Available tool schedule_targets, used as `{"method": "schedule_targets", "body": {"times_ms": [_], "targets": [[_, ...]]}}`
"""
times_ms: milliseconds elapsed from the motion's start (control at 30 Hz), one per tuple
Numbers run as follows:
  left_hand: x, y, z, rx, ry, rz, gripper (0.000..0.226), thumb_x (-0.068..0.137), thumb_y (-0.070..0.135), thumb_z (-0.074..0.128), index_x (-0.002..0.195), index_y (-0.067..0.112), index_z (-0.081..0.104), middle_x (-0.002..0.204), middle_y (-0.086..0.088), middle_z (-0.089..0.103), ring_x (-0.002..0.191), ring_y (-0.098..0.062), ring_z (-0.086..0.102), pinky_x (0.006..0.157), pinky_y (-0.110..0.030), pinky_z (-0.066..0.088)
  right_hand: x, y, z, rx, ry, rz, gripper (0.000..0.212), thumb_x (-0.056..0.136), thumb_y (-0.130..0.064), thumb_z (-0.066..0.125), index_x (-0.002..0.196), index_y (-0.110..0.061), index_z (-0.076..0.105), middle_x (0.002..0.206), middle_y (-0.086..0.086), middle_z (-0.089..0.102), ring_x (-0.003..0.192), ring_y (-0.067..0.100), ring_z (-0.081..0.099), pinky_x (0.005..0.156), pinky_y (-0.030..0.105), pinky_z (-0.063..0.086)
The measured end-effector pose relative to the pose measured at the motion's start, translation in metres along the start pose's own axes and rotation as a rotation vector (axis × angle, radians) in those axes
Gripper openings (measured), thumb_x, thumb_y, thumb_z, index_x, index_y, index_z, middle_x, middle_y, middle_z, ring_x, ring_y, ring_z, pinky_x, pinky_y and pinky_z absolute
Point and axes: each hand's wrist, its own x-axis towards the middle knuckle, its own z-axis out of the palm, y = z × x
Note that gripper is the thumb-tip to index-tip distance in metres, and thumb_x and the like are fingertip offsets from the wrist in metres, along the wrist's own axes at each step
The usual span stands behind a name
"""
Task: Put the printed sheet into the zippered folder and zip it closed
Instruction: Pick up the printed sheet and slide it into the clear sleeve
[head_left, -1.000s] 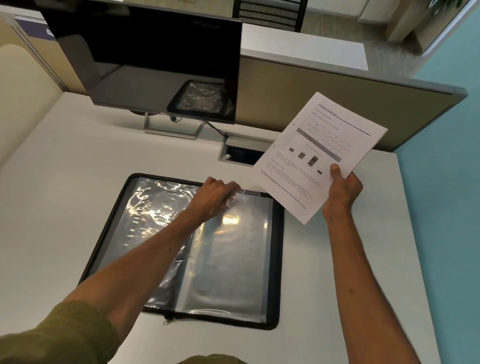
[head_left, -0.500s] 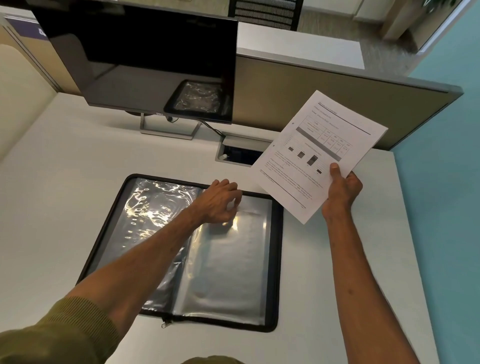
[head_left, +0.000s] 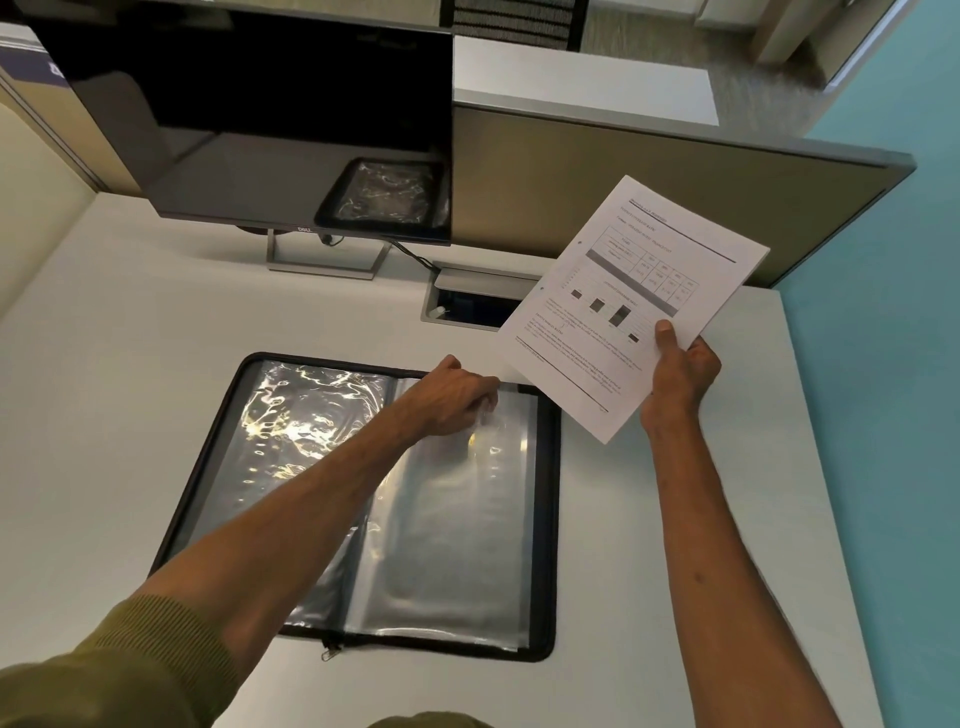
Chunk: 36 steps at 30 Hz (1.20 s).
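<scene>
- Pale grey surface (head_left: 130, 364) carries my black-edged zippered folder (head_left: 545, 519), lying open with clear plastic sleeves showing.
- My left hand (head_left: 452, 400) rests at the folder's far edge, fingers (head_left: 485, 397) pinching the top of a clear sleeve.
- My right hand (head_left: 680, 369) grips the white printed sheet (head_left: 634, 301), held in the air to the right of the left fingers, outside the folder.

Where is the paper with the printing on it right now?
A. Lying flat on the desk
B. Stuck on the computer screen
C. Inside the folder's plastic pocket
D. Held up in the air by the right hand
D: the right hand pinches the printed sheet by its lower edge, up off the desk, while the zippered folder lies open below with the left hand at the top of a clear sleeve.
</scene>
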Motion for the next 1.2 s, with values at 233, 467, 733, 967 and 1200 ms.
{"method": "schedule_targets", "body": {"times_ms": [233, 467, 733, 967, 1200], "targets": [[0.004, -0.001, 0.004, -0.048, -0.081, -0.044, 0.021, 0.11, 0.026, 0.042, 0.125, 0.018, 0.054, 0.099, -0.004, 0.078, 0.081, -0.024, 0.069, 0.118, -0.051, 0.036, 0.001, -0.002, 0.004, 0.035, 0.011, -0.011, 0.036, 0.098, -0.036, 0.073, 0.133, -0.028, 0.068, 0.122, -0.005, 0.08, 0.098, 0.025, 0.082, 0.081, 0.054, 0.068], [-0.005, 0.003, 0.004, -0.036, -0.111, -0.047, 0.05, 0.107, 0.029, 0.047, 0.154, 0.044, 0.05, 0.145, 0.006, 0.069, 0.132, -0.018, 0.065, 0.13, -0.058, 0.019, -0.015, -0.015, 0.055, 0.159, -0.051, -0.083, 0.011, 0.102, -0.034, 0.07, 0.109, -0.041, 0.075, 0.112, -0.007, 0.082, 0.099, 0.022, 0.082, 0.079, 0.045, 0.069], [-0.02, 0.0, 0.017, -0.003, -0.012, -0.016, 0.066, 0.1, 0.023, 0.057, 0.16, 0.047, 0.041, 0.164, 0.008, 0.052, 0.145, -0.019, 0.054, 0.124, -0.059, 0.027, -0.028, 0.002, 0.128, 0.172, -0.204, -0.039, 0.007, 0.102, -0.032, 0.07, 0.107, -0.034, 0.075, 0.107, -0.004, 0.083, 0.097, 0.02, 0.082, 0.081, 0.044, 0.069], [-0.025, -0.005, 0.023, -0.027, 0.027, 0.039, 0.052, 0.096, 0.019, 0.058, 0.145, 0.037, 0.061, 0.154, 0.017, 0.059, 0.142, -0.015, 0.057, 0.122, -0.053, 0.03, -0.027, 0.033, 0.139, 0.146, -0.17, 0.046, 0.03, 0.104, -0.029, 0.068, 0.127, -0.01, 0.072, 0.111, 0.0, 0.082, 0.095, 0.018, 0.082, 0.083, 0.045, 0.068], [-0.027, -0.011, 0.029, -0.065, 0.057, 0.056, 0.05, 0.098, 0.019, 0.061, 0.148, 0.03, 0.063, 0.154, 0.008, 0.062, 0.147, -0.019, 0.054, 0.127, -0.049, 0.026, -0.03, 0.047, 0.133, 0.132, -0.167, 0.038, 0.028, 0.105, -0.026, 0.067, 0.128, -0.01, 0.071, 0.114, 0.002, 0.081, 0.095, 0.017, 0.082, 0.083, 0.043, 0.069]]}}
